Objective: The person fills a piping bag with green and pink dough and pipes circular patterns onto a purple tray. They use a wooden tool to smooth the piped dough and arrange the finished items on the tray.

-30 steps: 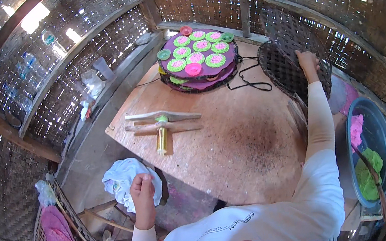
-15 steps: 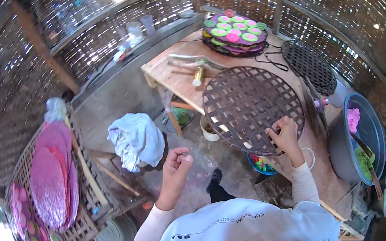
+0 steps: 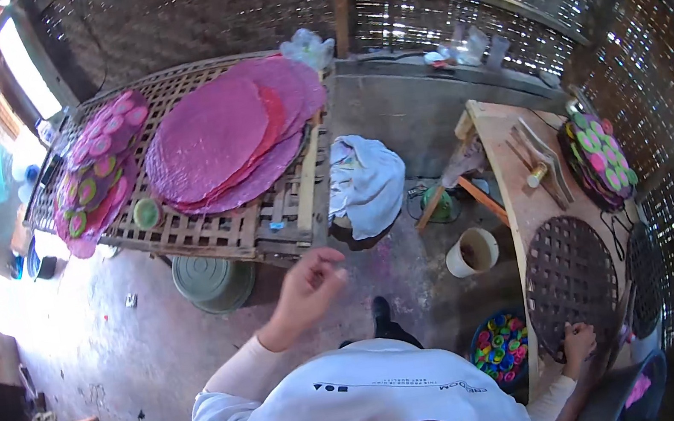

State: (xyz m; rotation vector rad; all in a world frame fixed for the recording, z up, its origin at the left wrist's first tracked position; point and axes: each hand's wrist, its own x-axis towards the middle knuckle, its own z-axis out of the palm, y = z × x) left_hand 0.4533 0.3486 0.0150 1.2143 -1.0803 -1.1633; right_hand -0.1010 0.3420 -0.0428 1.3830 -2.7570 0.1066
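My left hand (image 3: 304, 294) hangs in the air over the floor, just in front of the slatted bench. Its fingers are loosely curled, with the thumb apart and nothing visible between them. On the right, my right hand (image 3: 578, 342) is closed on the near rim of a round, dark woven tray (image 3: 571, 272), which lies on the wooden table (image 3: 491, 130). A stack of flat rounds with pink and green discs (image 3: 602, 156) sits on the table beyond the tray. Large pink and purple round sheets (image 3: 210, 138) lie overlapping on the lattice-topped bench (image 3: 211, 237).
Below the table's left edge stand a tub of colourful pieces (image 3: 501, 344) and a white bucket (image 3: 472, 252). A cloth-covered container (image 3: 366, 185) is between bench and table. Under the bench is a green lidded tub (image 3: 213, 281). A second dark tray (image 3: 643, 279) leans at right.
My view has swung left, bringing the whole bench with the pink sheets into sight. The woven tray and table now appear farther right. My right hand stays at the tray's near rim.
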